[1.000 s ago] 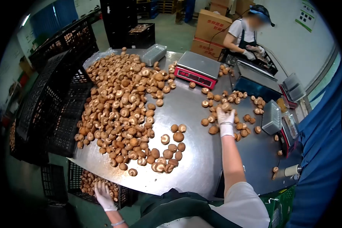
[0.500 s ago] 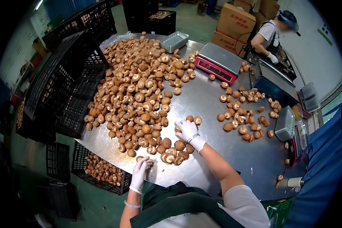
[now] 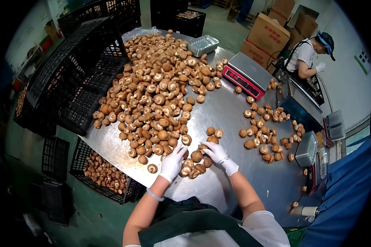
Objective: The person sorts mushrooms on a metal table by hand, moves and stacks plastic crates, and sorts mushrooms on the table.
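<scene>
A large heap of brown shiitake mushrooms (image 3: 152, 96) spreads over the metal table (image 3: 218, 113). My left hand (image 3: 172, 164), in a white glove, lies at the heap's near edge with its fingers stretched forward, beside a few mushrooms. Opposite it, my gloved right hand (image 3: 219, 154) has its fingers bent around a mushroom (image 3: 201, 147), partly hidden under the fingertips. Between the hands sits a small cluster of mushrooms (image 3: 196, 156). Two mushrooms (image 3: 214, 132) lie just beyond my right hand, and a single mushroom (image 3: 152, 168) lies left of my left hand.
A scale (image 3: 245, 76) stands at the back, near a clear plastic tray (image 3: 203, 45). More mushrooms (image 3: 266, 131) lie on the right. Black crates (image 3: 82, 82) flank the left edge; a crate of mushrooms (image 3: 107, 173) sits below. A co-worker (image 3: 305, 57) stands at back right.
My left hand has moved forward and right, leaving the single mushroom it was touching. My right hand has come back toward me, nearer the small cluster. The co-worker's gloved hand has risen.
</scene>
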`<act>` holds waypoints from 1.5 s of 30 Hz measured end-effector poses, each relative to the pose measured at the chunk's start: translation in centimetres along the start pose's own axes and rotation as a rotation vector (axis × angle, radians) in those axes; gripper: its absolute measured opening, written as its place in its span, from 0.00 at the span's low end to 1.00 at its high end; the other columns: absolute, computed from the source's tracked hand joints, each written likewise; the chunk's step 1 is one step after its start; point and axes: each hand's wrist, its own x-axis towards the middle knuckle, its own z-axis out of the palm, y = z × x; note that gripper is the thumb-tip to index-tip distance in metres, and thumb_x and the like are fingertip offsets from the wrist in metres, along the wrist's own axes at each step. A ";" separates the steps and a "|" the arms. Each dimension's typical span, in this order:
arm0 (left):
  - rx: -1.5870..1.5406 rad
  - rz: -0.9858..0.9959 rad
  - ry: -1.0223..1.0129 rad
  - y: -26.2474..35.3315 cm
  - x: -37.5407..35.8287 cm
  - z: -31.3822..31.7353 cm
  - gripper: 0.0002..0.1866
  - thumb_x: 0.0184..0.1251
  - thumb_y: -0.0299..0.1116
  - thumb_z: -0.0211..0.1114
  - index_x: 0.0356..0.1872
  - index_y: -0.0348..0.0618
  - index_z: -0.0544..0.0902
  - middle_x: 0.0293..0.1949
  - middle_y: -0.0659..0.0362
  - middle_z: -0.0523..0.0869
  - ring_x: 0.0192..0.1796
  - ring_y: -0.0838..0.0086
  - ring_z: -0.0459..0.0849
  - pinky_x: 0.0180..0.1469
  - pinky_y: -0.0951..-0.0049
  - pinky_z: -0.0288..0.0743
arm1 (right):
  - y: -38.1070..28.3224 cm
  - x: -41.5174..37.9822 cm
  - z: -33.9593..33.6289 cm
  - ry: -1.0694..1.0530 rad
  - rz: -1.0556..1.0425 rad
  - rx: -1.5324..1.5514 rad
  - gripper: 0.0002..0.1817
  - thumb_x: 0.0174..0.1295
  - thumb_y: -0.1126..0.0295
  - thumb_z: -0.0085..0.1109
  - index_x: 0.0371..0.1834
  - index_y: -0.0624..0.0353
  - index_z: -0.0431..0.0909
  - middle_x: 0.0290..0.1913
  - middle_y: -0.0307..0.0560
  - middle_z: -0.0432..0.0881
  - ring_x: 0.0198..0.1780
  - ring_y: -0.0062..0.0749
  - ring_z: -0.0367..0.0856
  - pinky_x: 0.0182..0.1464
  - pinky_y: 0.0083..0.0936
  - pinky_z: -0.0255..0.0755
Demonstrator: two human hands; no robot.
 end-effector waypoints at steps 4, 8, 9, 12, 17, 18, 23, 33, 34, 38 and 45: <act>0.242 0.072 -0.079 -1.5 1.3 1.7 0.24 0.57 0.27 0.59 0.58 0.53 0.73 0.60 0.51 0.73 0.42 0.55 0.82 0.42 0.60 0.78 | -0.1 0.1 -1.0 -0.056 0.190 0.690 0.20 0.68 0.61 0.49 0.61 0.56 0.72 0.52 0.42 0.78 0.48 0.23 0.76 0.48 0.20 0.71; -0.179 0.122 0.256 -2.2 0.1 1.9 0.22 0.60 0.32 0.64 0.56 0.45 0.75 0.47 0.52 0.80 0.41 0.60 0.83 0.41 0.65 0.77 | 0.4 -0.5 -1.0 0.014 0.283 0.966 0.23 0.69 0.58 0.49 0.62 0.60 0.69 0.52 0.43 0.78 0.50 0.25 0.76 0.48 0.22 0.73; -0.616 -0.248 0.074 -1.2 -0.4 0.9 0.18 0.66 0.35 0.60 0.55 0.42 0.76 0.38 0.57 0.82 0.37 0.70 0.82 0.37 0.71 0.76 | 0.2 -0.6 -0.8 0.064 0.327 1.051 0.23 0.70 0.55 0.48 0.59 0.59 0.71 0.51 0.45 0.78 0.49 0.28 0.78 0.45 0.24 0.76; -1.565 -0.531 -0.095 -2.1 -1.6 -0.4 0.17 0.73 0.44 0.53 0.53 0.44 0.74 0.39 0.60 0.81 0.32 0.79 0.80 0.32 0.79 0.71 | 0.2 -0.8 0.0 0.022 0.251 1.390 0.22 0.70 0.52 0.45 0.55 0.59 0.73 0.50 0.47 0.79 0.47 0.31 0.80 0.41 0.27 0.79; -1.587 -0.587 -0.069 -2.2 -2.8 -0.7 0.17 0.74 0.46 0.50 0.50 0.44 0.74 0.42 0.59 0.82 0.34 0.76 0.81 0.33 0.79 0.71 | -2.6 -1.0 2.9 -0.054 0.179 0.941 0.21 0.69 0.59 0.46 0.59 0.61 0.70 0.46 0.49 0.81 0.52 0.32 0.78 0.57 0.27 0.68; -1.374 -0.572 -0.065 -2.2 -3.0 -0.3 0.19 0.73 0.45 0.51 0.54 0.41 0.74 0.40 0.56 0.83 0.33 0.75 0.82 0.35 0.77 0.73 | -3.9 -1.1 3.4 -0.115 0.151 0.948 0.23 0.68 0.62 0.49 0.64 0.60 0.66 0.50 0.42 0.79 0.45 0.21 0.76 0.49 0.15 0.69; -0.532 -0.213 -0.011 1.5 -4.2 -2.9 0.23 0.71 0.39 0.55 0.64 0.43 0.70 0.26 0.56 0.82 0.27 0.75 0.82 0.35 0.78 0.75 | -5.0 -1.9 5.9 -0.239 0.182 1.268 0.26 0.67 0.66 0.52 0.67 0.59 0.62 0.57 0.45 0.74 0.56 0.27 0.73 0.60 0.22 0.66; -0.519 -0.370 0.226 -4.6 -9.2 -3.8 0.14 0.64 0.29 0.62 0.49 0.36 0.80 0.35 0.55 0.85 0.36 0.74 0.83 0.42 0.76 0.76 | 8.3 -3.4 -12.2 1.094 0.116 1.871 0.33 0.65 0.44 0.48 0.61 0.62 0.63 0.56 0.57 0.73 0.56 0.42 0.75 0.55 0.36 0.76; -0.500 -0.354 0.256 -4.7 -9.4 -3.5 0.13 0.63 0.29 0.63 0.48 0.36 0.81 0.36 0.54 0.85 0.36 0.72 0.84 0.42 0.75 0.77 | 9.9 -3.6 -13.0 1.249 0.228 1.885 0.37 0.65 0.42 0.48 0.65 0.61 0.59 0.62 0.59 0.69 0.62 0.46 0.71 0.58 0.40 0.74; -0.311 -0.213 0.227 -3.4 -8.6 -2.2 0.12 0.58 0.29 0.66 0.42 0.37 0.81 0.33 0.52 0.82 0.35 0.65 0.83 0.39 0.71 0.77 | 2.7 -2.6 -7.7 0.754 0.407 1.309 0.20 0.63 0.61 0.53 0.53 0.63 0.72 0.37 0.46 0.78 0.34 0.31 0.79 0.37 0.27 0.79; 0.108 -0.008 0.060 -0.5 -5.2 1.5 0.26 0.45 0.40 0.74 0.46 0.43 0.75 0.39 0.52 0.77 0.42 0.57 0.79 0.43 0.62 0.74 | -1.3 0.2 3.1 0.028 -0.145 -0.289 0.15 0.57 0.66 0.57 0.47 0.55 0.80 0.44 0.50 0.79 0.45 0.45 0.77 0.50 0.34 0.72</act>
